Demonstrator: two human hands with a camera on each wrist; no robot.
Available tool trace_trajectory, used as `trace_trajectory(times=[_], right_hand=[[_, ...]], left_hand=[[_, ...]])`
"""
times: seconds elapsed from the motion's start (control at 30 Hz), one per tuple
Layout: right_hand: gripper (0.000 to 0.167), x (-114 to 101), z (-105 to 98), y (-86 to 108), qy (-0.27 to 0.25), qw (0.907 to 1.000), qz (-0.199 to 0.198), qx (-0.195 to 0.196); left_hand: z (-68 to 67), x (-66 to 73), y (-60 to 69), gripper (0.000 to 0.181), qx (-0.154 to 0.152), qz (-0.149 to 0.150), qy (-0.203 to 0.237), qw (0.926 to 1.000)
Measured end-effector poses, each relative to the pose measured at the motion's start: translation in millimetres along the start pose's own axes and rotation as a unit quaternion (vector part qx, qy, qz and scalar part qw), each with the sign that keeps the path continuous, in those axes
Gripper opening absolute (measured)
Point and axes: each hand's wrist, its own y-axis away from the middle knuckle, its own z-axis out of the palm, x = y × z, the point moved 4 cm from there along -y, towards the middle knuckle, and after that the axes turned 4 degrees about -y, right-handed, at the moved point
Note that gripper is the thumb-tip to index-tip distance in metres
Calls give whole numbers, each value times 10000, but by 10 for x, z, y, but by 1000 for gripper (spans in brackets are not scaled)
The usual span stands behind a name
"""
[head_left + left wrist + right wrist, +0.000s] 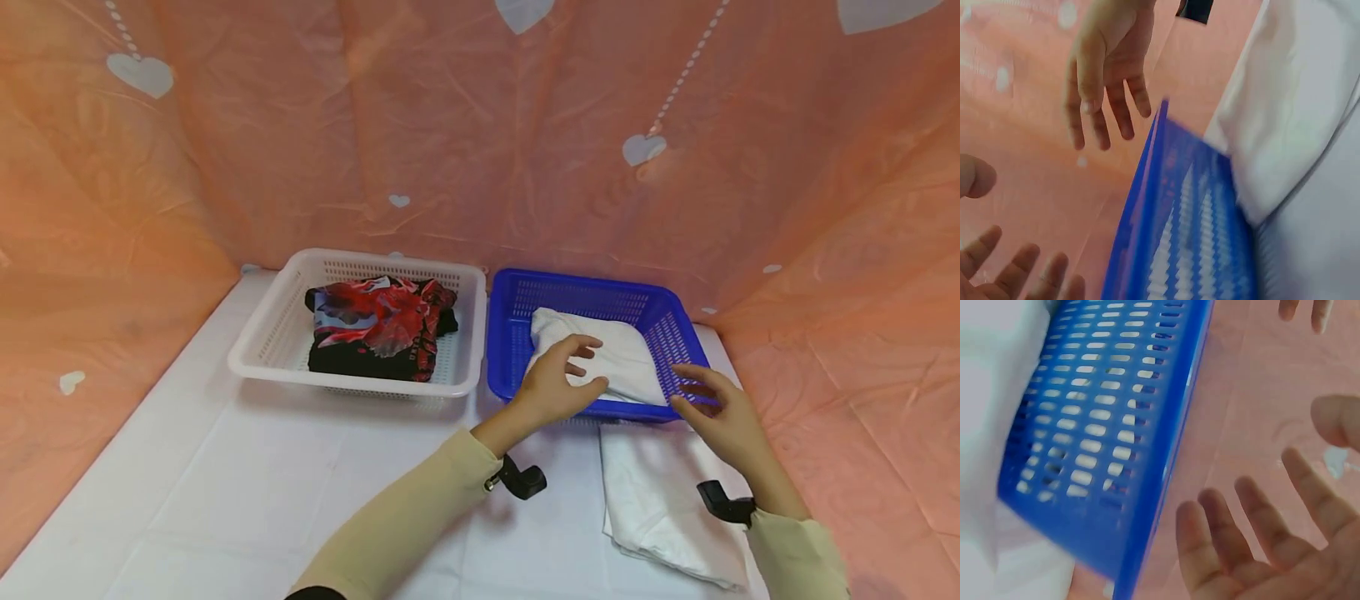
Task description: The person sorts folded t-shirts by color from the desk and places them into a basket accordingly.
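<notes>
A folded white cloth [626, 350] lies inside the blue plastic basket [585, 287]. My left hand [555, 383] hovers over the front left part of that basket, its fingers relaxed and spread with nothing between them. At the basket's front right corner is my right hand [723, 421], fingers loosely bent and apart, also holding nothing. In front of the basket, on the table, a second folded white cloth [667, 500] lies partly under the right hand and forearm. The right wrist view shows the slotted basket side [1097, 412] beside the spread right fingers [1266, 519].
To the left stands a white plastic basket [255, 342] holding a folded black garment [375, 329] with a red floral print. Both baskets sit at the back of the white-covered table [247, 492]. An orange curtain [450, 125] with white hearts hangs behind and at the sides.
</notes>
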Motion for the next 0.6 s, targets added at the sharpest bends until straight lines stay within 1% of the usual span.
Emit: trace_trajectory(times=[0.07, 0.13, 0.23, 0.3, 0.37, 0.43, 0.5, 0.6], right_hand=[[35, -7, -43, 113, 11, 10000, 3, -69], [32, 16, -89, 219, 131, 9998, 80, -102], [28, 102, -151, 365, 407, 9987, 310, -69], [27, 197, -182, 461, 623, 9967, 511, -37], [27, 307, -207, 556, 771, 9942, 749, -21], [29, 422, -221, 650, 949, 9897, 1066, -121], [33, 528, -220, 737, 1033, 9841, 1398, -367], [41, 658, -202, 837, 1058, 9748, 1805, -769]], left_hand=[[79, 21, 102, 45, -218, 68, 142, 9996], [179, 2, 200, 43, -527, 3, 204, 9984], [350, -73, 323, 40, -952, -237, -28, 9952], [455, -145, 387, 40, -1128, -431, -285, 9923], [556, -222, 436, 42, -1203, -607, -512, 9896], [642, -297, 476, 44, -1231, -786, -601, 9874], [705, -356, 508, 47, -1194, -973, -662, 9858], [782, -435, 539, 51, -1024, -1149, -696, 9856]])
